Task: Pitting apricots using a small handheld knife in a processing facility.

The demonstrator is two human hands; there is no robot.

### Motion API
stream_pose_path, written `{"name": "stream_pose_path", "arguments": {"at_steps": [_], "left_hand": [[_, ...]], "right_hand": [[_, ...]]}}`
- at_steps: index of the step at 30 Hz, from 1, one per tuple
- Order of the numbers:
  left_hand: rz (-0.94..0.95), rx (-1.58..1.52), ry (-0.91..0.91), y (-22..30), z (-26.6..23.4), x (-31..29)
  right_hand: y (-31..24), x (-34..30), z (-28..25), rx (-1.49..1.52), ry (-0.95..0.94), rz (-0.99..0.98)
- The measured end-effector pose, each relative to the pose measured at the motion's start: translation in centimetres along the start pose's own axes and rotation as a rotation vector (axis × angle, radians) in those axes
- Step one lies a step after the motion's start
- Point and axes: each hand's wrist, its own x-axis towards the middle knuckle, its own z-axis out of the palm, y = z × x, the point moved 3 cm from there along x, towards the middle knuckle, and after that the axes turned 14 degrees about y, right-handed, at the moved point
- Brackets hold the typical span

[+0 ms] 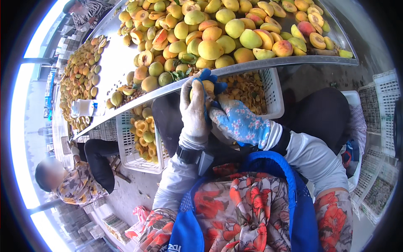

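Note:
My left hand (194, 111), in a white glove with blue fingertips, is closed around a yellow-orange apricot (206, 88) just below the table's edge. My right hand (240, 122), in a blue flowered glove, presses against the same fruit from the right; whether it holds a tool is hidden. Both hands are over a white plastic crate (273, 92) of fruit pits. A long metal table (260, 65) above carries a heap of whole and halved apricots (210, 35).
A second white crate (138, 138) with apricot halves stands at my left knee. A plastic bottle (86, 108) lies on the table at left. Another person (79, 178) sits at lower left; one more sits at the far end. Stacked crates (378, 126) line the right side.

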Motion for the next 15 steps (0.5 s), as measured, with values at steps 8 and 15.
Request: {"name": "stream_pose_path", "arguments": {"at_steps": [8,15], "left_hand": [[-0.071,-0.154,-0.2,-1.6,-0.9,1.1],[-0.065,-0.171,-0.322,-2.1,-1.2,1.8]], "right_hand": [[-1.1,-0.7,-0.8,0.763,-0.343,0.83],[-0.7,-0.7,-0.6,0.907,-0.417,0.975]]}}
